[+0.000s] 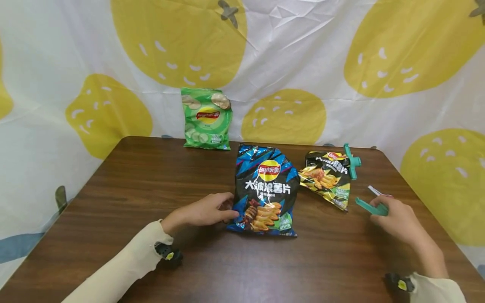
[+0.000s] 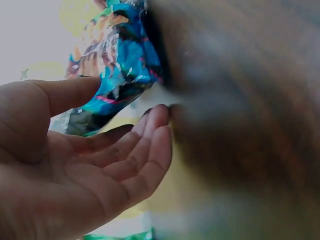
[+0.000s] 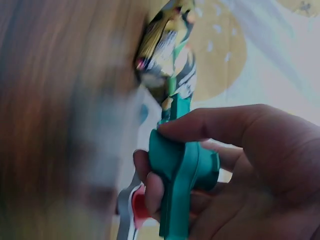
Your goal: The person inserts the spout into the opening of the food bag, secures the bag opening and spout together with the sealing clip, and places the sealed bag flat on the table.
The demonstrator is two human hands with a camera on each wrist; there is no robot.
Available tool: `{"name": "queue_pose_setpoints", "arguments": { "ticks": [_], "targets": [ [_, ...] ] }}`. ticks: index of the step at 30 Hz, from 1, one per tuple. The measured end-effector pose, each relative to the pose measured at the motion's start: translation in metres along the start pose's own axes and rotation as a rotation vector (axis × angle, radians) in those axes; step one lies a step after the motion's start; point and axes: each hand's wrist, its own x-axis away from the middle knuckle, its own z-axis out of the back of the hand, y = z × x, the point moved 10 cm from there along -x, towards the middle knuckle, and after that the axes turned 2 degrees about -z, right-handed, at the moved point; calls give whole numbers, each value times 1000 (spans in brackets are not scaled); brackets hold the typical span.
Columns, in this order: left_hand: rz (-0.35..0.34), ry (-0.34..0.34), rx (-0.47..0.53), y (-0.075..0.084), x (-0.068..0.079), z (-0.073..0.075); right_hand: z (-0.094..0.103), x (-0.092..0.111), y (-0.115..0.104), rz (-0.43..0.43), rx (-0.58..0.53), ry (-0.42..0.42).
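A blue and black chip bag [image 1: 265, 191] is on the table in front of the person, its printed face showing. At its lower left edge is the left hand [image 1: 206, 209], thumb against or very close to the bag. The left wrist view shows that hand's fingers [image 2: 145, 145] relaxed, with nothing gripped between them. On the right, the right hand [image 1: 401, 221] pinches a green bag clip [image 3: 175, 170] between thumb and fingers, just above the tabletop. A smaller black and yellow chip bag [image 1: 327, 179] lies beyond, with another green clip [image 1: 353, 162] across its top corner.
A green chip bag [image 1: 207, 122] stands at the table's back edge by the patterned cloth [image 1: 284, 115]. Beside the right hand lies a slim grey-white item with a red part [image 3: 137, 207], partly hidden, perhaps scissors. The brown table [image 1: 151, 176] ends at the cloth.
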Motion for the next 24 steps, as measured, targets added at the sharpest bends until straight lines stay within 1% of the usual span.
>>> {"name": "queue_pose_setpoints", "arguments": {
  "ticks": [2,3,5,7,9,10,12,16,20,22,24],
  "targets": [
    [2,20,-27,3,2,7,0,-1,-11,3,-27,-1],
    [0,41,-46,5,3,11,1,0,-17,6,-41,0],
    [-13,112,-110,11,5,23,3,1,-33,26,-80,13],
    [-36,201,-170,21,8,34,6,3,-55,67,-112,36],
    [-64,290,-226,33,10,44,9,6,-79,133,-144,66],
    [-85,326,-246,40,11,46,11,9,-92,171,-165,76],
    [-126,364,-260,53,11,45,12,13,-117,252,-182,92],
    [-225,376,-257,78,10,35,11,22,-162,398,-218,87],
    [-322,359,-220,96,6,23,6,26,-198,535,-249,66],
    [-356,342,-205,103,4,17,1,27,-211,579,-265,42],
    [-375,317,-183,109,2,12,-4,26,-222,605,-277,11]
  ]
}}
